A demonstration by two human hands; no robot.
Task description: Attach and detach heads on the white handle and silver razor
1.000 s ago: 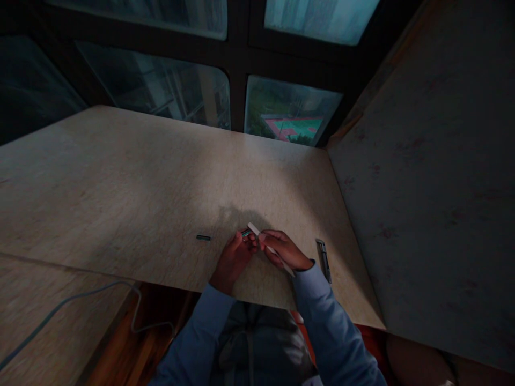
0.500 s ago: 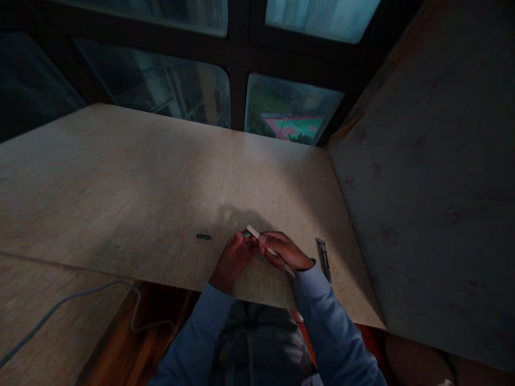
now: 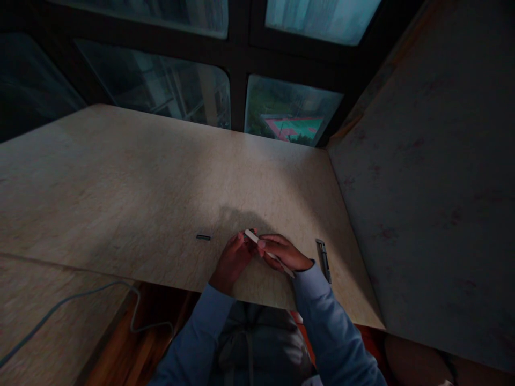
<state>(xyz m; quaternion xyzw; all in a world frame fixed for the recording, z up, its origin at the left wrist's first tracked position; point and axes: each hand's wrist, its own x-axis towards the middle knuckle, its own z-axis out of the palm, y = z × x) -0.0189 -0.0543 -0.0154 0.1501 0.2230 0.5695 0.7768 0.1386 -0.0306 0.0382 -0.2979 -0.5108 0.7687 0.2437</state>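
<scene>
My left hand (image 3: 233, 260) is closed on a small dark piece with a green edge (image 3: 252, 232), mostly covered by the fingers. Across it my right hand (image 3: 285, 251) grips a slim, pale stick-like tool (image 3: 252, 236) like a pen. The tool's broad, flat-looking end lies over the small piece, apparently touching it, while its thin tail sticks out below the palm. Both hands are just above the table's near edge. A short dark bar (image 3: 203, 237) lies left of my left hand.
Right of my right wrist lies a narrow dark-and-silver tool with a hooked head (image 3: 324, 261), its kind unclear. The pale table (image 3: 161, 177) meets a patterned panel (image 3: 434, 203) on the right and windows behind. A grey cable (image 3: 72, 296) runs across the lower left.
The pale tool's broad end has shifted slightly left and down over the small piece, which has turned a little in my left fingers. The things lying on the table have stayed put.
</scene>
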